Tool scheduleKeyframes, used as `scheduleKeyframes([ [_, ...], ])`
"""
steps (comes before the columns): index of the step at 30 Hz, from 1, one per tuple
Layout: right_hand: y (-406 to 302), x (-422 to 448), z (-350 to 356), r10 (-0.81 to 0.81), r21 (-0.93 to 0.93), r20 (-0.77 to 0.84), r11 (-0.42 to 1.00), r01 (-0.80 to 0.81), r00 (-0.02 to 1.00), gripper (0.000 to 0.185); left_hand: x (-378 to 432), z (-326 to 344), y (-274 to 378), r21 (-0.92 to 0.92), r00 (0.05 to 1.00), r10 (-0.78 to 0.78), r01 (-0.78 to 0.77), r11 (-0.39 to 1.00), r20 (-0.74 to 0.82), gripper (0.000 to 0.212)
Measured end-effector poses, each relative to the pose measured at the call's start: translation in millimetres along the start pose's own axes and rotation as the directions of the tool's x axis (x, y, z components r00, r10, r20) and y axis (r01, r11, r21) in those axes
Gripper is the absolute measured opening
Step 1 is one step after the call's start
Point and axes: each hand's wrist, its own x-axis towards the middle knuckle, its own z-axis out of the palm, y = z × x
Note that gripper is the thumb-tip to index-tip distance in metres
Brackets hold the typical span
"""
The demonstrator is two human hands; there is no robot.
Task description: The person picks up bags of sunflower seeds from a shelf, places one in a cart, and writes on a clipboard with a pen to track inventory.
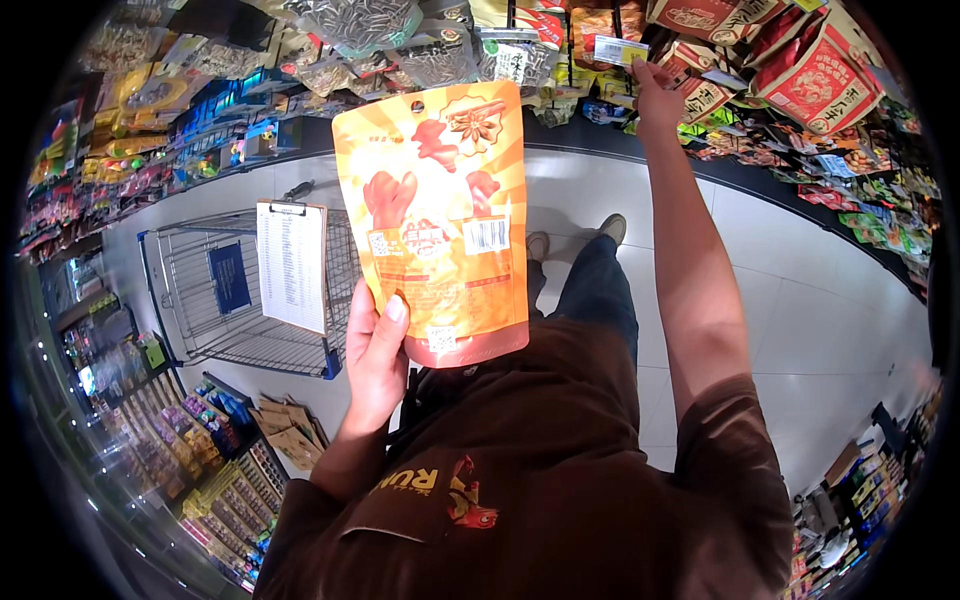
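An orange snack pouch (442, 262) with a hang hole, a barcode and printed pictures is upright before my chest. My left hand (382, 330) grips its lower left corner, thumb over the face turned to me. Out at the shelf, my right hand (658, 94) has its fingertips on the edge of a price tag (621, 51). Whether they pinch it or only touch it I cannot tell. Around the tag hang an orange packet (592, 26) and red and tan paper bags (817, 75); clear bags of sunflower seeds (435, 56) hang further left.
On the left stands a wire shopping cart (202, 330) with a clipboard (292, 266) holding a printed sheet. Cardboard pieces (289, 431) lie near lower-left shelves (225, 480). The dark shelf edge (585, 142) curves across in front, above the tiled floor (787, 315). More goods stand lower right.
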Motion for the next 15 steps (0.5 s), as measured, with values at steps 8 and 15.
scheduleKeyframes([
  [8,0.8,-2.6,4.2,0.006,0.054,-0.03,0.999,-0.004,1.0,0.023,-2.8,3.4,-0.2,0.0,1.0,0.0,0.0,1.0,-0.031,0.055],
  [15,-10.1,-16.0,-10.5,0.101,0.061,0.026,0.993,-0.102,0.995,0.028,-8.4,2.2,2.2,-0.037,0.999,0.025,-0.026,0.999,-0.036,0.054],
])
